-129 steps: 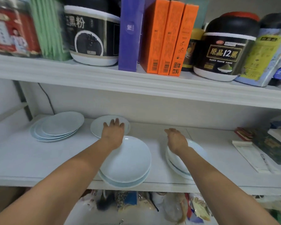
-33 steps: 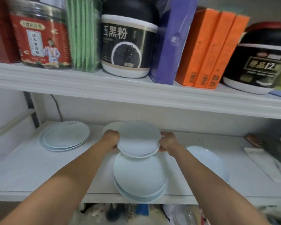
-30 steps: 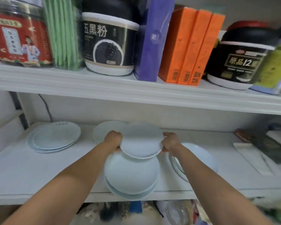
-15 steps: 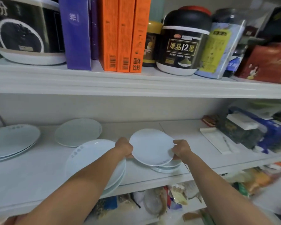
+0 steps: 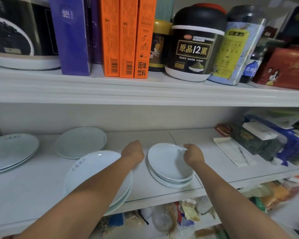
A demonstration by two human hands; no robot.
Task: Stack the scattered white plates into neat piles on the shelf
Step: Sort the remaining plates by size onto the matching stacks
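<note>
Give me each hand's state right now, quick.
Left hand: closed in a loose fist, empty, beside the stack of small round white plates.
Right hand: fingers curled over that stack's right rim, gripping cannot be told.

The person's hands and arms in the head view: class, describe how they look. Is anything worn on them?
Both the left hand and the right hand are bare: no gloves, rings, watch or bracelet show. Both forearms are uncovered as far as the frame's lower edge, with no sleeve in sight. The fingers are mostly hidden from the camera.
</note>
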